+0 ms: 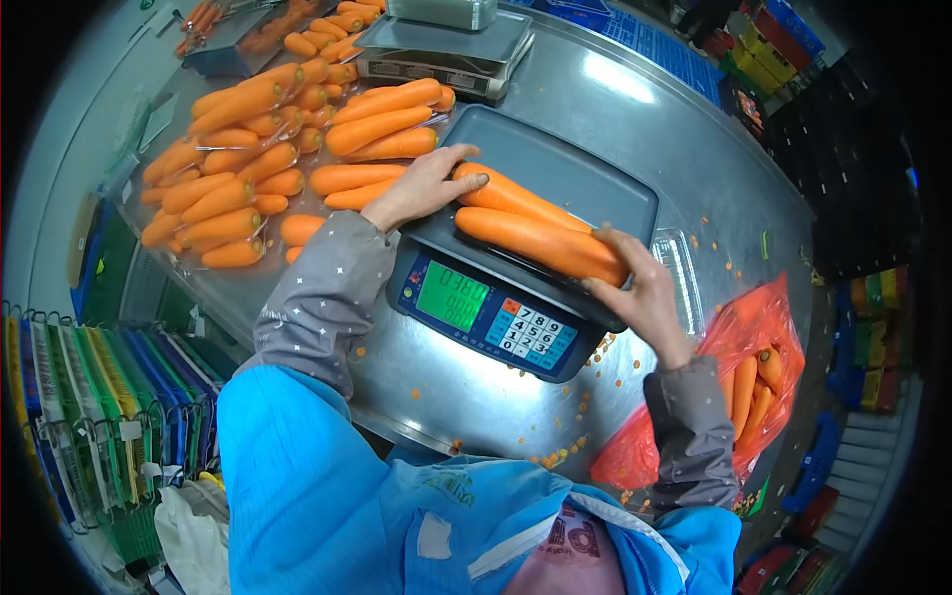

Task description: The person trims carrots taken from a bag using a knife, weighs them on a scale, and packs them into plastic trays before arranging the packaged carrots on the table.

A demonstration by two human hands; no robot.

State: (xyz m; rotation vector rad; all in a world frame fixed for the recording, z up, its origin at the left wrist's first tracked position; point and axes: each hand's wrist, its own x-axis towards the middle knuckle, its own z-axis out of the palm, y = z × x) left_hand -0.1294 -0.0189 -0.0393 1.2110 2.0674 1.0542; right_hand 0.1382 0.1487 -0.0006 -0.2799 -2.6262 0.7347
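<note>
My right hand (645,293) is gripping the near carrot (531,241) at its right end; my left hand (426,186), thumb and forefinger parted, is touching the far carrot (511,194). Both carrots are lying toward the near edge of the weighing pan (585,159).

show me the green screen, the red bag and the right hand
Green screen (452,296): head view, middle of its lit face
Red bag (739,325): head view, upper plastic wall
Right hand (649,297): head view, back of the hand

Bright glare on the steel table (704,149), fisheye curve, black corners, perhaps soft edges
</note>
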